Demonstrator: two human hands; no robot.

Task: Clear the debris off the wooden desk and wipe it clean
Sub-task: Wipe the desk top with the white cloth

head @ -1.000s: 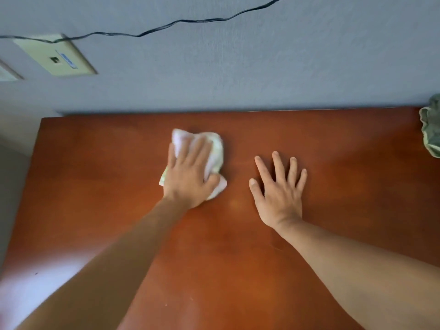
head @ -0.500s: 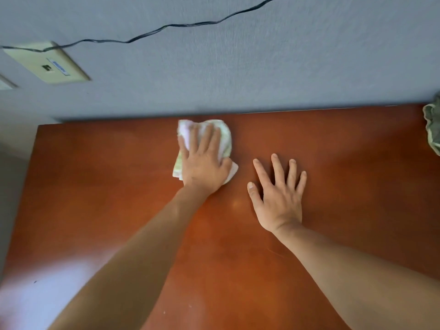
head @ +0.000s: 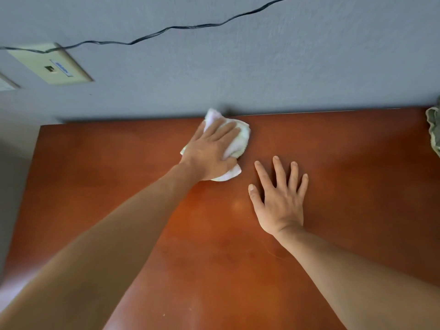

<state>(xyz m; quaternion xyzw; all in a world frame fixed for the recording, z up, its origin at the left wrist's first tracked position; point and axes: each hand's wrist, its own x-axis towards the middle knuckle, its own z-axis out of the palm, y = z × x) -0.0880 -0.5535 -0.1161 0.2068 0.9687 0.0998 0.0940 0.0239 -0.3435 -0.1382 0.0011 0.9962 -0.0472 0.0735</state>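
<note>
Pressing crumpled white cloth [head: 238, 139] on glossy wooden desk [head: 119, 186], left hand [head: 209, 153] gripping, right hand [head: 281, 198] flat, splayed

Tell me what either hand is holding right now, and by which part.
The left hand presses the white cloth from above, thumb curled round its near edge. The right hand holds nothing, flat on the desk.
</note>
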